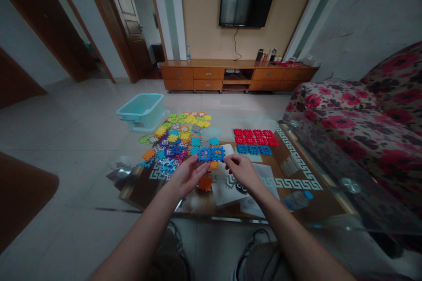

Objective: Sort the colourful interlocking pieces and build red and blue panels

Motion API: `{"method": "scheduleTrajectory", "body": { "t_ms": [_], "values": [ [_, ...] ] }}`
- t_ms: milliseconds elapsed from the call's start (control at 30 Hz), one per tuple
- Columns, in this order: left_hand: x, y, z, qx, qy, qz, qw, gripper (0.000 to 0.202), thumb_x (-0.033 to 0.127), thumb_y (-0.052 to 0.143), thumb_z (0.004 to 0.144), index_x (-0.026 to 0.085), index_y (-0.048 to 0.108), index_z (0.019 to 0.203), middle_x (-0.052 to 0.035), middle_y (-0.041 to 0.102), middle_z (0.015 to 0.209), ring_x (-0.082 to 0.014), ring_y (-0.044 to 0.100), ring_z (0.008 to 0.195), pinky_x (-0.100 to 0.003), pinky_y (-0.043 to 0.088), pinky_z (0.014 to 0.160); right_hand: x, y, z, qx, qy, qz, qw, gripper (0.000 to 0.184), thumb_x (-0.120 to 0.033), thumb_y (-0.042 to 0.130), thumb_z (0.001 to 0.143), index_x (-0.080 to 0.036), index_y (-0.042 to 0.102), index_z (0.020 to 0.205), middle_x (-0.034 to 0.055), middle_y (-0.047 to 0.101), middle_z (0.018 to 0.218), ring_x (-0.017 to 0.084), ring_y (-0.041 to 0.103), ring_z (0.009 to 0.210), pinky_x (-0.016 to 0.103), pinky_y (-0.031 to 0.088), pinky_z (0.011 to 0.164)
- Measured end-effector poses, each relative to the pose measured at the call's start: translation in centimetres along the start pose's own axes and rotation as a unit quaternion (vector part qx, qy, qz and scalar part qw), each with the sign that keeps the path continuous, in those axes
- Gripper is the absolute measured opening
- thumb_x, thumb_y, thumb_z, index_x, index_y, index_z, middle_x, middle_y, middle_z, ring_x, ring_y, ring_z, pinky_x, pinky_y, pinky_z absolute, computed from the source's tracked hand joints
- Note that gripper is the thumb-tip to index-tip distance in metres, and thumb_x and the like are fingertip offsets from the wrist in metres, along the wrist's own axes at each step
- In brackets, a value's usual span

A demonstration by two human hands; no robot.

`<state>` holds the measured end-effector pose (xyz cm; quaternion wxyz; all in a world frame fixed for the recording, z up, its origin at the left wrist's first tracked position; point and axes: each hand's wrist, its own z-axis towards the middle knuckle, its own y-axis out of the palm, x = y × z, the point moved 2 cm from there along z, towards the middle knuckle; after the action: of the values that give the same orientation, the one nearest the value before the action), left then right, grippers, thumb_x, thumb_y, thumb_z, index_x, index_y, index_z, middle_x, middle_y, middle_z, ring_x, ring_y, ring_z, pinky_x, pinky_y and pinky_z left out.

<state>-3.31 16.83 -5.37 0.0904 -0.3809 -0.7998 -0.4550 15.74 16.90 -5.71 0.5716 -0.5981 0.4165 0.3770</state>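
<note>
Two blue interlocking plastic tiles (211, 154) with window-like cut-outs are held side by side above the glass table. Under and beside the left tile, my left hand (189, 174) has its thumb and fingers closed on it. At the right tile's edge, my right hand (239, 166) pinches with bent fingers. Left of my hands lies a loose pile of coloured tiles (171, 138) in yellow, green, orange, purple and blue. To the right, red tiles (253, 137) sit in neat rows, with blue tiles (253, 149) lined up in front of them.
The glass table (296, 202) has a patterned border. A plastic bottle (298, 200) is at its near right, apparently beneath the glass. A turquoise bin (141, 111) stands beyond the pile. A floral sofa (349, 109) is on the right, and a TV cabinet (207, 74) stands along the far wall.
</note>
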Motion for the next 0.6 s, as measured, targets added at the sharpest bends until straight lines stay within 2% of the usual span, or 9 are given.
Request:
{"method": "scheduleTrajectory", "body": {
  "t_ms": [133, 600],
  "values": [
    [0.01, -0.07, 0.04, -0.016, 0.000, 0.001, 1.000, 0.021, 0.011, 0.054, 0.093, 0.008, 0.060, 0.112, -0.0172, 0.069, 0.103, -0.0186, 0.072, 0.084, -0.028, 0.062, 0.077, -0.03, 0.03, -0.01, 0.002, 0.001, -0.009, 1.000, 0.033, -0.041, 0.053, 0.081, -0.015, 0.072, 0.077, 0.0041, 0.066, 0.065, 0.017, 0.057, 0.058, 0.026, 0.041, 0.056],
    [-0.13, 0.03, -0.05, -0.003, 0.018, -0.003, 1.000, 0.014, 0.014, 0.055, 0.093, 0.013, 0.060, 0.106, -0.0116, 0.071, 0.093, -0.0169, 0.072, 0.079, -0.030, 0.061, 0.079, 0.00, 0.01, -0.02, 0.004, 0.003, -0.004, 1.000, 0.030, -0.039, 0.052, 0.081, -0.016, 0.070, 0.076, 0.0033, 0.065, 0.065, 0.016, 0.056, 0.057, 0.025, 0.039, 0.053]
  ]
}}
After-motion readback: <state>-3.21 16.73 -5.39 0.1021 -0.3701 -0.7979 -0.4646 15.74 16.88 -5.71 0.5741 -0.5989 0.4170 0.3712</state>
